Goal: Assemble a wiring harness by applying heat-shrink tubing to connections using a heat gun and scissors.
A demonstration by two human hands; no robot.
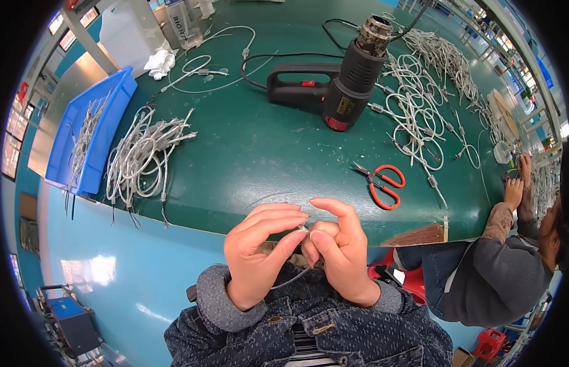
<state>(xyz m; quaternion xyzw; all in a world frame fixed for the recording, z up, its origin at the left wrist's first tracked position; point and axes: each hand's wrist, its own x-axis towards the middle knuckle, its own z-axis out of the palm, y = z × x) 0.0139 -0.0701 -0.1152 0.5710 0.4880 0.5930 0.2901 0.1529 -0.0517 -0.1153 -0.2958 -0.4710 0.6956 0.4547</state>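
Observation:
My left hand (257, 248) and my right hand (342, 251) meet in front of my chest, at the table's near edge. Thumb and fingers of each pinch the whitish, frayed end of a thin grey cable (290, 281), whose length hangs below them toward my lap. Exactly how the fine strands lie between my fingertips is too small to make out. Beyond my right hand, red-handled scissors (382, 185) rest on the green table (266, 159) with their blades pointing up and left. A thin loose strand (269, 197) lies just past my left fingers.
A black heat gun (351, 79) stands at the back. Left are a bundle of grey cables (147, 153) and a blue bin (104, 134) with more wires. Tangled cables (419, 110) cover the right side. A co-worker (498, 263) sits at the right, hands on the table.

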